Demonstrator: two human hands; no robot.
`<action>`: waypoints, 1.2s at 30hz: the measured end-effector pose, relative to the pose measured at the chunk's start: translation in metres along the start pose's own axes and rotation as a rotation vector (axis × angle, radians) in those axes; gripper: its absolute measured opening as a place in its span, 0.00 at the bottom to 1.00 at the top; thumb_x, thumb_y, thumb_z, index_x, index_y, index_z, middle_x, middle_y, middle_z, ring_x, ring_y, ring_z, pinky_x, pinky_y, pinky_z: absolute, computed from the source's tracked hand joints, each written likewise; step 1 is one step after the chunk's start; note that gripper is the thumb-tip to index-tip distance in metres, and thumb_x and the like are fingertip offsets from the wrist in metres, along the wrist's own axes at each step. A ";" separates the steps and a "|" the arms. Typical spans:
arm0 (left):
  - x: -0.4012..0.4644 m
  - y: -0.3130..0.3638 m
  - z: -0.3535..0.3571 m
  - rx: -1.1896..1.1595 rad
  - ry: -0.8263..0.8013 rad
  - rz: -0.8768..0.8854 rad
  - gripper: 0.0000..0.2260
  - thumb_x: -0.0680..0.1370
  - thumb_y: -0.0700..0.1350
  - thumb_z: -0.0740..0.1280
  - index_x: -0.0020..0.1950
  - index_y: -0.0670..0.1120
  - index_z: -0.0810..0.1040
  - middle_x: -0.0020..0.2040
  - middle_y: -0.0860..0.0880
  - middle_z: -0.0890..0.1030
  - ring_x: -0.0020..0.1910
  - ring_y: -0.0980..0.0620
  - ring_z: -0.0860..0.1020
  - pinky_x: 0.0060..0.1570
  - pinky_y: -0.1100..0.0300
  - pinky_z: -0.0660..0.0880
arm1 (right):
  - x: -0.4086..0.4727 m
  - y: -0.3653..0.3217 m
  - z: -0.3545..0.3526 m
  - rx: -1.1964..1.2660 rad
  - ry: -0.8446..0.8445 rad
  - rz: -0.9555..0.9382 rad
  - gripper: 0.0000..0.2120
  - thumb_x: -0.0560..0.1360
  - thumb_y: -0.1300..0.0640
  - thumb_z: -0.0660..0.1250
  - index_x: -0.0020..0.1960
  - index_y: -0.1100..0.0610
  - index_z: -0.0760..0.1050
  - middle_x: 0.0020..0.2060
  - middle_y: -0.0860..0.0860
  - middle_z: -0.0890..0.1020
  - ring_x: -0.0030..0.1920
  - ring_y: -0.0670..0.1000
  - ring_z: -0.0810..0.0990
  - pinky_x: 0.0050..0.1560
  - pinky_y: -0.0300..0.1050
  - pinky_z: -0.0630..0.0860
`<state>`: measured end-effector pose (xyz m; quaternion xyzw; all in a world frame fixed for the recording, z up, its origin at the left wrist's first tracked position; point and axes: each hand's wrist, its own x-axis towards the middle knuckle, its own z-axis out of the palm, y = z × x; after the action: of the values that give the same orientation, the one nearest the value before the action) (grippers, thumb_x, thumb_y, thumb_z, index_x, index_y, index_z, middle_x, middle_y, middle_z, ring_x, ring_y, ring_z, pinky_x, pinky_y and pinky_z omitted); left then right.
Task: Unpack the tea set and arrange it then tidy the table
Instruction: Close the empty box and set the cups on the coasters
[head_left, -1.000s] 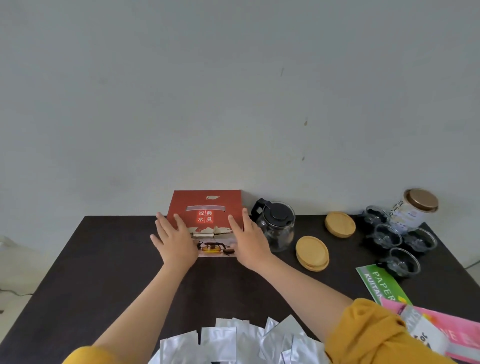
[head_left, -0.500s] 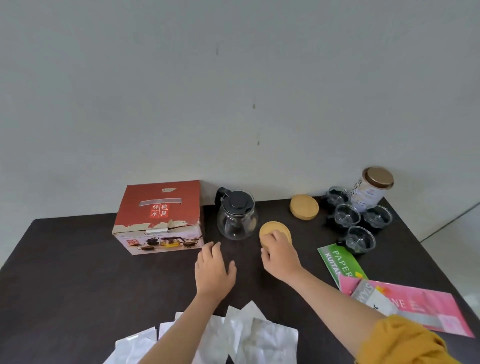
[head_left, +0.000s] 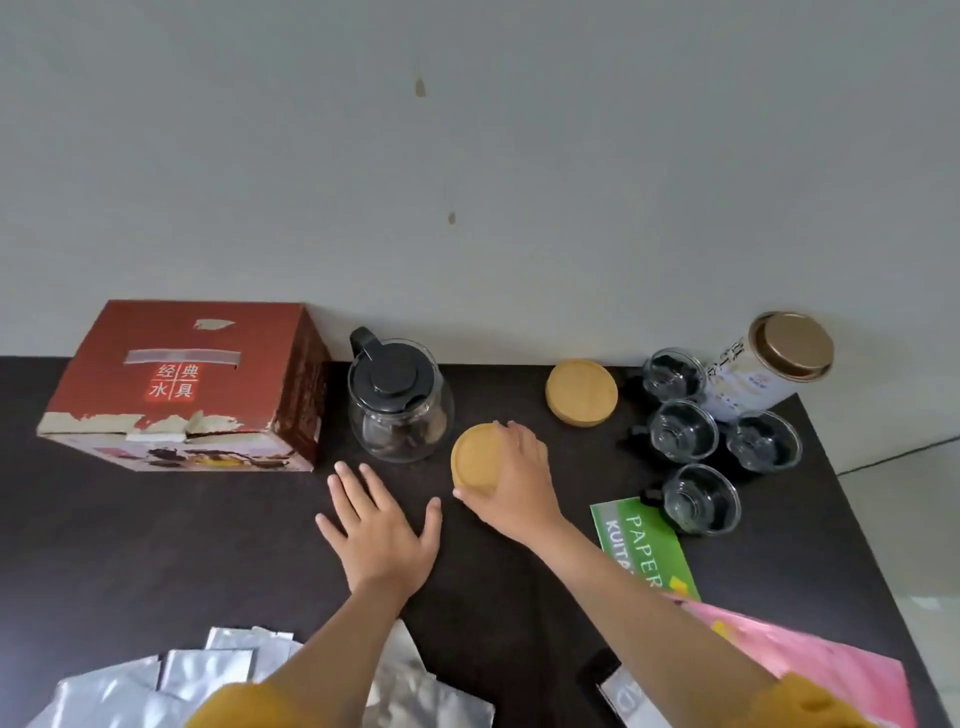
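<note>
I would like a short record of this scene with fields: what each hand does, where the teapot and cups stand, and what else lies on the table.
left hand: flat on the dark table, fingers spread
right hand: grips the near wooden coaster
glass teapot: upright, right of the red box
second coaster: behind, near the wall
glass cups: four, grouped at right beside the tin
foil packets: near edge

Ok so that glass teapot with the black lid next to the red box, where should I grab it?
Judging by its pose, take the glass teapot by its black handle, which sticks out at the far-left side, toward the wall. Come from above and behind; the red box stands close on its left and the right hand on the coaster stack crowds its right.
</note>
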<state>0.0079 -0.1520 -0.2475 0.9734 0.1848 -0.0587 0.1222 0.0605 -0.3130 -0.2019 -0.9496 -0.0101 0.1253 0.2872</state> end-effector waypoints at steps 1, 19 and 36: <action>0.001 -0.001 0.001 0.009 0.009 -0.002 0.44 0.72 0.69 0.48 0.76 0.38 0.51 0.77 0.37 0.49 0.76 0.39 0.47 0.68 0.34 0.54 | -0.001 0.000 0.001 0.038 0.007 -0.012 0.45 0.67 0.41 0.73 0.76 0.53 0.55 0.75 0.54 0.58 0.74 0.55 0.55 0.72 0.53 0.62; -0.004 0.002 -0.006 -0.015 0.005 -0.021 0.44 0.71 0.70 0.46 0.77 0.40 0.50 0.78 0.39 0.47 0.76 0.41 0.45 0.70 0.36 0.51 | -0.021 0.060 -0.040 -0.057 0.118 0.148 0.37 0.65 0.46 0.73 0.69 0.53 0.62 0.70 0.52 0.60 0.71 0.55 0.62 0.53 0.50 0.75; -0.003 0.002 -0.005 0.001 0.001 -0.019 0.44 0.71 0.70 0.47 0.77 0.40 0.51 0.78 0.39 0.48 0.76 0.41 0.46 0.69 0.36 0.52 | -0.024 0.066 -0.039 -0.121 0.104 0.198 0.34 0.69 0.44 0.70 0.70 0.55 0.63 0.70 0.55 0.58 0.70 0.57 0.59 0.59 0.53 0.74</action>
<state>0.0060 -0.1538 -0.2417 0.9716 0.1942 -0.0596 0.1213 0.0432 -0.3917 -0.2012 -0.9668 0.0912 0.1027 0.2157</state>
